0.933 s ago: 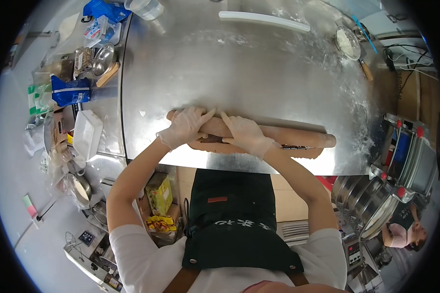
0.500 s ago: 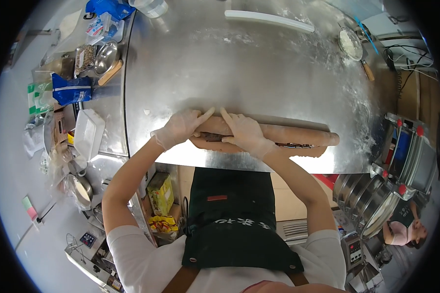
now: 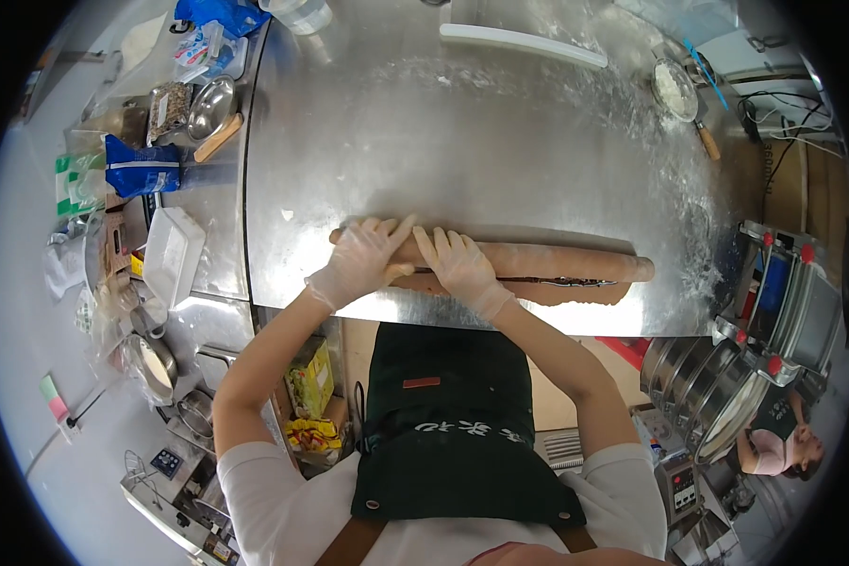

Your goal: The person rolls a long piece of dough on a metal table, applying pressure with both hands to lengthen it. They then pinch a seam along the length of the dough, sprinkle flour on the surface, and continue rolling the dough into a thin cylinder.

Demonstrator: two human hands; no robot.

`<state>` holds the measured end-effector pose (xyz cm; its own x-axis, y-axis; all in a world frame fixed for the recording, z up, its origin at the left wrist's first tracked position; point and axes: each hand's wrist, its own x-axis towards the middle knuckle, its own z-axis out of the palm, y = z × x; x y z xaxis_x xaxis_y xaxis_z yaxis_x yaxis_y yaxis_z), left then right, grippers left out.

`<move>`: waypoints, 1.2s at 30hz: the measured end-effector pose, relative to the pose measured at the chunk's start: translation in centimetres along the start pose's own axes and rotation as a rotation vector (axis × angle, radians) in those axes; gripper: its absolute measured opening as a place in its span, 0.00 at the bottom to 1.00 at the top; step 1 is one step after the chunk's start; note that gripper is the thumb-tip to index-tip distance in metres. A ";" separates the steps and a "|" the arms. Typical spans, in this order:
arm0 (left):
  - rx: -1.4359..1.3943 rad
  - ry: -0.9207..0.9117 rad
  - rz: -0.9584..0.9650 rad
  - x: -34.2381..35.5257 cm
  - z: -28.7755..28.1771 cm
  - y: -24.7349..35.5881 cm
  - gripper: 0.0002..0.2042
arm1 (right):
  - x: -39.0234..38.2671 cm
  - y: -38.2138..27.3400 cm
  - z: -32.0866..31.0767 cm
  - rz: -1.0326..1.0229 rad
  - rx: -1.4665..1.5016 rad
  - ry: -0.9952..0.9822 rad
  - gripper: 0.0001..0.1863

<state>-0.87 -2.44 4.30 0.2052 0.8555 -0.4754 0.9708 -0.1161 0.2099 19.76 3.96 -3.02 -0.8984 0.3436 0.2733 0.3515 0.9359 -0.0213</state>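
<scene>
A long brown dough roll (image 3: 547, 258) lies crosswise near the front edge of the steel table (image 3: 424, 141). Along its near side a loose flap of dough (image 3: 575, 291) sticks out, and dark filling shows in the gap between them. Thin clear gloves cover both my hands. My left hand (image 3: 363, 257) curls over the roll close to its left end, with the thumb on the near side. Just to the right, my right hand (image 3: 460, 272) wraps over the roll, fingers on its far side. The dough under both palms is hidden.
A white bar (image 3: 524, 44) lies at the back. A sieve of flour (image 3: 674, 90) stands at the back right amid scattered flour. On the left are a metal bowl (image 3: 212, 108), a white tray (image 3: 173, 255) and a blue bag (image 3: 141, 167). A machine (image 3: 783, 292) adjoins the right side.
My right hand has slid a little left along the roll. The left fingers now lie over it, and its left end shows beyond them. The flap at the left has been partly rolled in.
</scene>
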 end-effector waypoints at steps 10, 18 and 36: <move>-0.053 0.565 0.122 0.2 8.2 2.3 0.41 | -1.9 -3.0 -0.4 0.108 0.048 -0.120 0.34; -0.120 0.464 -0.018 1.2 4.9 6.2 0.53 | -4.2 3.0 -5.6 0.212 0.226 -0.458 0.46; -0.026 0.520 0.072 11.3 6.3 19.5 0.44 | -17.2 13.6 -7.6 0.433 0.036 -0.346 0.51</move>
<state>21.14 1.76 -2.32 0.1758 0.9841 0.0260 0.9519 -0.1767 0.2502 42.00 10.22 -0.66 -0.7102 0.6969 -0.0996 0.7040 0.7037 -0.0957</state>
